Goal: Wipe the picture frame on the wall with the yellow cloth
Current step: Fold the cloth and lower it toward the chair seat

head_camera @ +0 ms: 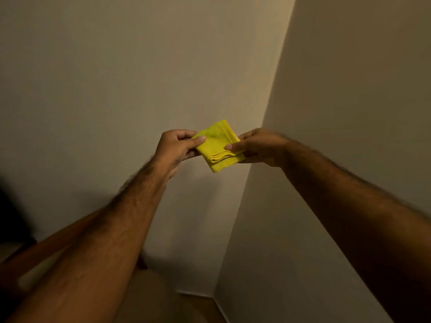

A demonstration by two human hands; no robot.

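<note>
The frame was filled mostly by two plain pale walls (116, 78), which met at a corner running from the upper right of centre down toward the lower middle. A strip of floor (163, 299) was seen at the bottom centre, below a light skirting line. At the lower left, a brown wooden piece of furniture (46, 250) was partly covered by the left forearm, and its kind could not be told; a dark shape was seen beside it at the left edge.

Two bare forearms were stretched up from the bottom corners toward the middle of the frame. The left hand (173, 150) was closed on the left corner of the yellow cloth (218, 148), with the thumb laid on top and the fingers curled underneath. The right hand (261, 146) was closed on the cloth's right edge, the thumb pressed on the upper face and the fingers tucked below.

The cloth was held between the two hands at the centre of the frame, in front of the wall corner and not touching it. It was folded into a small square of several layers, whose stacked edges were shown toward the lower side. It was turned so that one corner pointed up and another down.
</note>
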